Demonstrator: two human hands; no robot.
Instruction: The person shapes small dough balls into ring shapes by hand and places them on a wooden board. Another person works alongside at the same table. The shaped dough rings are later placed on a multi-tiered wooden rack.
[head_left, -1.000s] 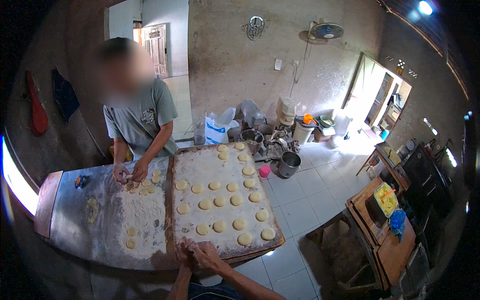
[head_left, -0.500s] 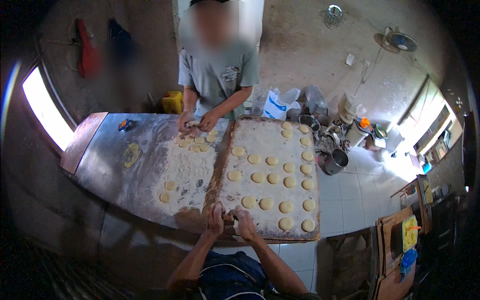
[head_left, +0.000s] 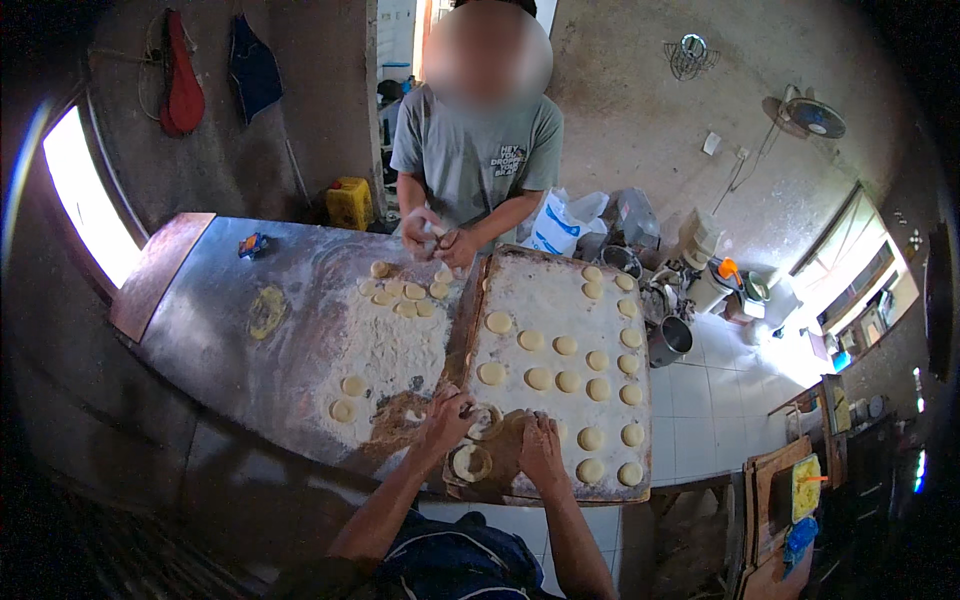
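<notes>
At the near left corner of the floured tray, my left hand is closed at the edge of a brown flat piece. My right hand grips the same piece's right side, fingers curled over it. Two round ring shapes, one a pale ring, show at its left side with whitish material inside; whether they are openings or separate rings I cannot tell. The piece hides some dough discs beneath. Other flat round dough discs lie in loose rows on the tray, right of and beyond my hands.
Across the metal-topped table a co-worker's hands work a small dough piece above several dough pieces. Two dough discs lie left of me. Metal pots stand right of the tray; a yellow jerrycan is behind the table.
My hands have moved apart, and the brown piece now shows flat between them. The view has shifted, so the table sits lower and further right. The co-worker's hands have lifted off the dough pieces.
</notes>
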